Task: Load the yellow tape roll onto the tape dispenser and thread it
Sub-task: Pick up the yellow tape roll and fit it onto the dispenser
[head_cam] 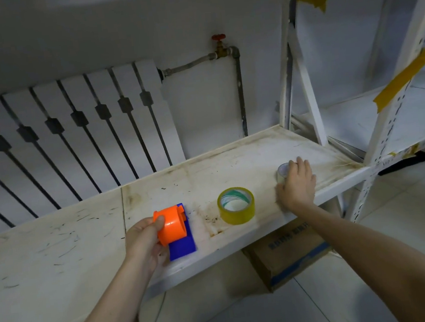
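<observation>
The yellow tape roll [236,205] lies flat on the white shelf [232,164], untouched, between my two hands. To its left is the tape dispenser [176,230], an orange drum on a blue base, at the shelf's front edge. My left hand [146,238] grips the orange drum from the left side. My right hand [296,186] rests over a small clear tape roll [283,170] to the right of the yellow roll, fingers curled around it; most of that roll is hidden.
A white radiator [72,138] and a pipe with a red valve [220,46] stand behind the shelf. Metal shelf posts [387,137] with yellow tape scraps rise at the right. A cardboard box [289,255] sits on the floor under the shelf.
</observation>
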Demonstrator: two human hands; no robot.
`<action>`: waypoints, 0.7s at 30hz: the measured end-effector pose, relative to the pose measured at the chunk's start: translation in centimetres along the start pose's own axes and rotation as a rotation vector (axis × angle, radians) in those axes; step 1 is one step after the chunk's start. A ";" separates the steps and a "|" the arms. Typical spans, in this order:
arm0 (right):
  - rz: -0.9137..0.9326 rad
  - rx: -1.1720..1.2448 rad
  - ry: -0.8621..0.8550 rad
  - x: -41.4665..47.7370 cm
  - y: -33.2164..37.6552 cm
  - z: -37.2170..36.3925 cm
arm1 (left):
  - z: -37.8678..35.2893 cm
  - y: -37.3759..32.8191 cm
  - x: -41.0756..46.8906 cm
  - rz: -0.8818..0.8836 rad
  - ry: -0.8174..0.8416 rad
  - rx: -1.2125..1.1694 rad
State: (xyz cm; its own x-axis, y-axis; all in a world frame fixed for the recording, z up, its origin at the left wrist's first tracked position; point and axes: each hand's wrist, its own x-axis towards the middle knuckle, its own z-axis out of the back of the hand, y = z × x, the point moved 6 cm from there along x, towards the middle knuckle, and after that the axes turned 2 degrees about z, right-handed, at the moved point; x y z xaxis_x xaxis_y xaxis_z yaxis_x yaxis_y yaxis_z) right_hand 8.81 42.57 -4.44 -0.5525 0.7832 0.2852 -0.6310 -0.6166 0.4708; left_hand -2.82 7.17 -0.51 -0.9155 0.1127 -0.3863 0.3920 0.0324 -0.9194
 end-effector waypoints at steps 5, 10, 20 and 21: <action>0.409 0.258 0.174 -3.9 8.1 -0.4 | -0.1 0.1 -0.1 0.012 0.003 -0.002; 0.537 -0.125 0.291 -6.7 11.3 -2.4 | -0.2 0.1 -0.8 0.019 0.028 -0.001; 0.429 0.123 0.434 -8.6 11.4 -1.4 | 0.8 -1.0 -2.8 0.017 0.102 -0.002; 0.402 0.206 0.448 -8.8 11.7 -0.8 | 0.9 -1.3 -3.2 0.013 0.118 -0.026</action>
State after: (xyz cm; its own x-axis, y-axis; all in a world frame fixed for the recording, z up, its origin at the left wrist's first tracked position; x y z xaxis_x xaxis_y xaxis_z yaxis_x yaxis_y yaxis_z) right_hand 5.80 28.42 -2.11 -0.9267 0.3571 0.1168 -0.2343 -0.7924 0.5631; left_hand -0.46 5.88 1.82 -0.8938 0.2293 -0.3855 0.4074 0.0554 -0.9116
